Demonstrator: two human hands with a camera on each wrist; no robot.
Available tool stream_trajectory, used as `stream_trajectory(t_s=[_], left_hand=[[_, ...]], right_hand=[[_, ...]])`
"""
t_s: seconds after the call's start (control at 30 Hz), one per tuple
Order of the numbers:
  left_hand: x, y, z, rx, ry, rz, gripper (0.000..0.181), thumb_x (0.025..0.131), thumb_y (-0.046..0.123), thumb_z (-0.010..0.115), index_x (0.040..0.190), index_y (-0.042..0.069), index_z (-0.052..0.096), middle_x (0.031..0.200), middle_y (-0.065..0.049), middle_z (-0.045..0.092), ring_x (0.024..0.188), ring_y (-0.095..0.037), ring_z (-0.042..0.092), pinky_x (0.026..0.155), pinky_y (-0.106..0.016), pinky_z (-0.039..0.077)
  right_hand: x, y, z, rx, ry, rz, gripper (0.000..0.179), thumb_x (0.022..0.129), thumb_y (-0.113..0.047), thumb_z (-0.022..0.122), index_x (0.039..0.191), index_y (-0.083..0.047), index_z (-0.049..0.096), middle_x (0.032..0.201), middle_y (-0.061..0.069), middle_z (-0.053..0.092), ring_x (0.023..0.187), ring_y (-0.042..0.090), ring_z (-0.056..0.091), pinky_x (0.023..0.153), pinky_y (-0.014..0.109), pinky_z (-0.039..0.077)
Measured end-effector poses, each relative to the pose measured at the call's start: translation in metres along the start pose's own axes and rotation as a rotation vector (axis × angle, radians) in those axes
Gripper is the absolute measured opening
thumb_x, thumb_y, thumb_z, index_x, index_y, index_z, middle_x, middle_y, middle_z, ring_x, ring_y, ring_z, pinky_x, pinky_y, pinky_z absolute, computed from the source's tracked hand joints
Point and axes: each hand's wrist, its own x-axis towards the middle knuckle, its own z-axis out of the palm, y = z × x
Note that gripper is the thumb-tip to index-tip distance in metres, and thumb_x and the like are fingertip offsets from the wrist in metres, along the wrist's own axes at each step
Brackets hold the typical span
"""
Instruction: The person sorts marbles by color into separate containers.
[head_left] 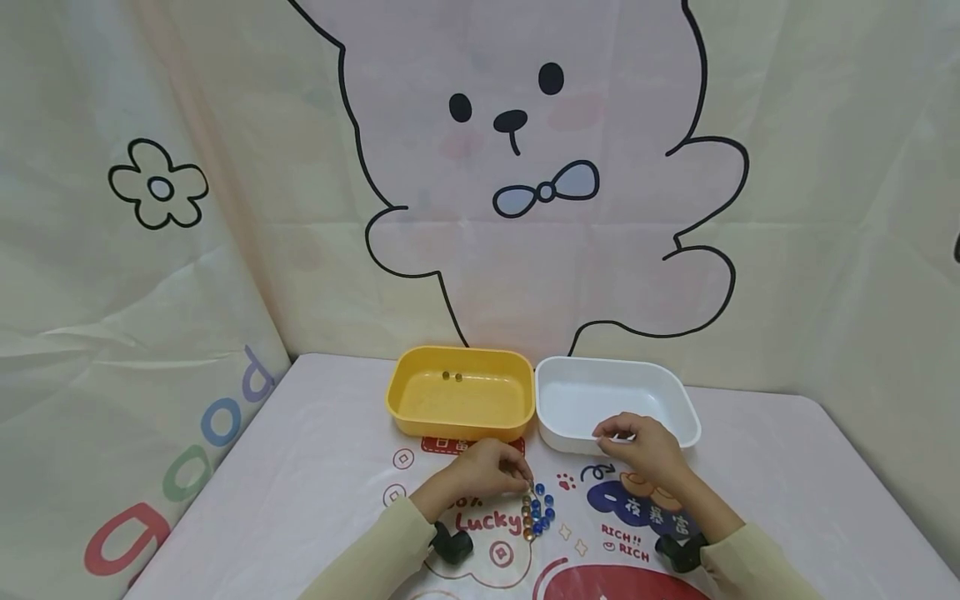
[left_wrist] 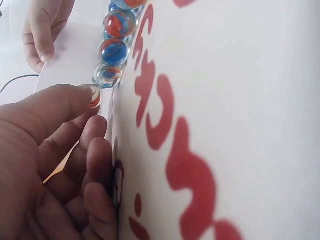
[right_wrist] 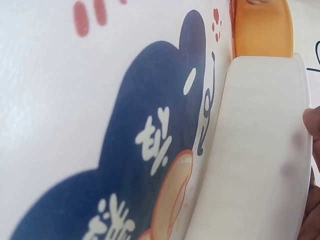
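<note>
My left hand [head_left: 487,468] pinches an orange-and-white swirled glass marble [left_wrist: 95,97] between thumb and forefinger, low over the tabletop, at the far end of a cluster of marbles. The cluster has a row of amber marbles [head_left: 527,523] and, to its right, several blue marbles [head_left: 549,514]. My right hand [head_left: 647,450] is bent over the front rim of the white tub [head_left: 557,442], fingertips inside it. Its fingers are curved downward with the thumb close to the forefinger; I cannot tell whether a marble is between them.
A yellow tub [head_left: 397,412] stands left of the white one, side by side, with two small amber marbles [head_left: 452,377] on its floor. Both are near the back of the printed tablecloth [head_left: 757,475]. Behind them hangs a curtain [head_left: 810,250] with a bear drawing.
</note>
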Motion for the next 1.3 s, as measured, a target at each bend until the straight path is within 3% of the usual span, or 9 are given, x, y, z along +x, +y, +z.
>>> stream_trajectory(t_s=[0.3,0.57,0.77,0.93,1.13,1.3], left_hand=[[-0.003,-0.001,-0.003,-0.091,0.001,0.012,0.004,0.084,0.021,0.074,0.088,0.024,0.073,0.076,0.011,0.067,0.066,-0.01,0.059,0.061,-0.023,0.05],[-0.011,0.001,-0.012,-0.119,0.015,0.058,0.004,0.085,0.023,0.073,0.089,0.023,0.072,0.078,0.01,0.068,0.067,-0.014,0.063,0.061,-0.024,0.054],[-0.016,0.005,-0.02,-0.127,0.023,0.055,0.005,0.084,0.025,0.074,0.088,0.024,0.071,0.08,0.009,0.069,0.068,-0.019,0.066,0.061,-0.025,0.054],[-0.019,0.009,-0.026,-0.096,0.038,0.051,0.005,0.084,0.028,0.074,0.087,0.026,0.071,0.078,0.009,0.068,0.068,-0.018,0.065,0.063,-0.022,0.052],[-0.019,0.012,-0.036,-0.02,0.09,0.113,0.006,0.083,0.025,0.075,0.088,0.025,0.072,0.079,0.012,0.067,0.073,-0.008,0.058,0.071,-0.019,0.05],[-0.018,0.016,-0.048,-0.009,0.139,0.131,0.006,0.083,0.023,0.075,0.089,0.023,0.072,0.081,0.011,0.066,0.073,-0.009,0.058,0.067,-0.021,0.052]], right_hand=[[0.0,0.001,0.0,0.01,0.004,-0.002,0.009,0.084,-0.022,0.073,0.093,-0.021,0.073,0.096,-0.002,0.07,0.087,0.015,0.057,0.071,0.03,0.047],[0.0,0.0,0.0,0.008,0.002,-0.004,0.01,0.084,-0.022,0.073,0.094,-0.02,0.074,0.095,-0.002,0.07,0.087,0.015,0.058,0.073,0.03,0.047],[0.0,0.0,-0.001,0.005,-0.002,-0.005,0.01,0.084,-0.022,0.073,0.094,-0.02,0.074,0.096,-0.002,0.07,0.088,0.015,0.058,0.072,0.03,0.047],[0.0,-0.001,-0.001,0.01,-0.006,-0.006,0.011,0.085,-0.023,0.073,0.095,-0.02,0.074,0.096,-0.002,0.07,0.088,0.015,0.058,0.072,0.029,0.047],[-0.001,-0.001,-0.001,0.02,-0.009,0.004,0.011,0.085,-0.024,0.072,0.095,-0.021,0.073,0.097,-0.002,0.069,0.088,0.015,0.057,0.07,0.027,0.047],[-0.001,0.001,-0.001,0.023,-0.009,0.004,0.011,0.085,-0.025,0.072,0.095,-0.021,0.073,0.097,-0.002,0.07,0.089,0.015,0.058,0.072,0.028,0.047]])
